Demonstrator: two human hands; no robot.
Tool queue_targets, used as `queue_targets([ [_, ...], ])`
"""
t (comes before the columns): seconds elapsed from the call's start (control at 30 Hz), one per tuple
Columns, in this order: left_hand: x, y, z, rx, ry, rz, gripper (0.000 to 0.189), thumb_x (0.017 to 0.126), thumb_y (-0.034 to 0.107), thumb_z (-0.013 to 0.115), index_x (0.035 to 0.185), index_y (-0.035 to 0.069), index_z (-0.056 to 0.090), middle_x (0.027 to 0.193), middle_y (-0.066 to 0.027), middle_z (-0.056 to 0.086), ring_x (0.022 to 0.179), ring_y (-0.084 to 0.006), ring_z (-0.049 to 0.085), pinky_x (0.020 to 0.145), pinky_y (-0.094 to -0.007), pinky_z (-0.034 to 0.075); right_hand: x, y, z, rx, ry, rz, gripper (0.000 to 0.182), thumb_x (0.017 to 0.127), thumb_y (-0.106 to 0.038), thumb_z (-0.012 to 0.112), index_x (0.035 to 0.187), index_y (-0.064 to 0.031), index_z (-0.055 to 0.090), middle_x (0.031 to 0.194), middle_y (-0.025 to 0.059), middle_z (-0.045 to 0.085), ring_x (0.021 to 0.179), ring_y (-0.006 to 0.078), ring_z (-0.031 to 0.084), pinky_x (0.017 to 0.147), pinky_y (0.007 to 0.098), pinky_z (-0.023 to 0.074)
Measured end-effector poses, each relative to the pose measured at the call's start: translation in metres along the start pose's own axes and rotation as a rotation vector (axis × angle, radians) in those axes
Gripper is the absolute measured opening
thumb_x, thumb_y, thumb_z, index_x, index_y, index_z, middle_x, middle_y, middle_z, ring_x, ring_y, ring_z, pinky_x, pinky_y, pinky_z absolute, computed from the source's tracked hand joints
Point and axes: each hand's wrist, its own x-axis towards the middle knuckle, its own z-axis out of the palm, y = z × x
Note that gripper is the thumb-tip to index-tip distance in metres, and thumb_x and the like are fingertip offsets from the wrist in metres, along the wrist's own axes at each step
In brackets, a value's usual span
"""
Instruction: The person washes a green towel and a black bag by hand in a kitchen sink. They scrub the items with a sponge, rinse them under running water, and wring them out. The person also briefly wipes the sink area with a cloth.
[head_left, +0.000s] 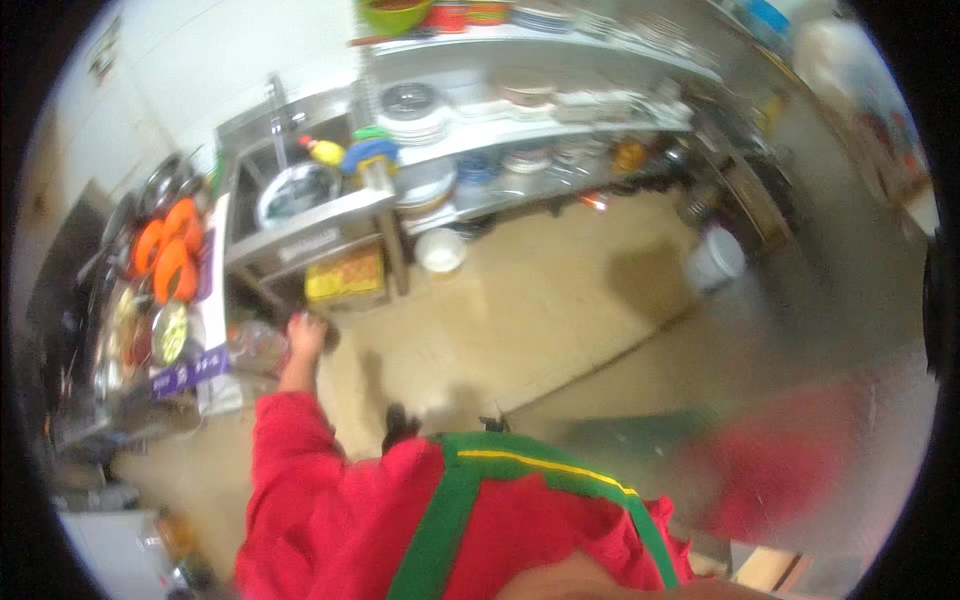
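My left hand (306, 334) reaches out at the left, past the counter's corner and over the floor. Its fingers look curled, but blur hides whether anything is in them. A small dark shape shows just to the right of it, too smeared to name. Close by on its left is a clear container (259, 341); I cannot tell whether the hand touches it. The purple-edged counter (191, 375) bears a bowl of pale chopped food (171, 332) and several orange bowls (176, 259). My right hand is out of view.
Ahead stands a metal sink (244, 199) with a white basin (300, 196) in it. A yellow box (345, 276) sits underneath. Shelves of stacked dishes (416, 127) run rightward. On the floor are a white bowl (440, 251) and a white bucket (716, 259). A metal surface (787, 360) lies at right.
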Motion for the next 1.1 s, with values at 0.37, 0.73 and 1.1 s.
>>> queue_targets([
  [0.37,0.132,-0.033,-0.087,-0.286,-0.128,0.187,0.025,0.075,0.015,0.063,0.098,0.006,0.064,0.094,-0.0126,0.059,0.089,-0.0243,0.057,0.081,-0.0339,0.045,-0.111,-0.017,0.356,-1.267,-1.022,-0.348,0.049,0.091,-0.037,0.048,0.125,-0.0028,0.044,0.089,0.0103,0.061,0.074,0.0154,0.058,0.069,0.0302,0.0476],
  [0.73,0.365,-0.061,-0.095,-0.172,-0.123,0.167,0.03,0.077,0.016,0.065,0.105,0.006,0.06,0.103,-0.014,0.058,0.096,-0.0279,0.055,0.085,-0.0345,0.044,-0.234,-0.211,0.801,-0.592,-1.526,-0.53,0.036,0.09,-0.022,0.054,0.117,0.0008,0.053,0.099,0.007,0.061,0.088,0.0128,0.057,0.078,0.027,0.0461],
  [1.1,0.449,-0.097,-0.049,-0.116,-0.348,-0.09,0.038,0.076,0.021,0.066,0.108,0.004,0.057,0.108,-0.0185,0.057,0.106,-0.0323,0.051,0.091,-0.0383,0.041,-0.398,-0.168,1.18,-1.111,-1.21,-1.647,0.053,0.073,-0.026,0.068,0.12,-0.0119,0.048,0.105,0.0163,0.056,0.1,0.0334,0.055,0.084,0.0438,0.0449],
])
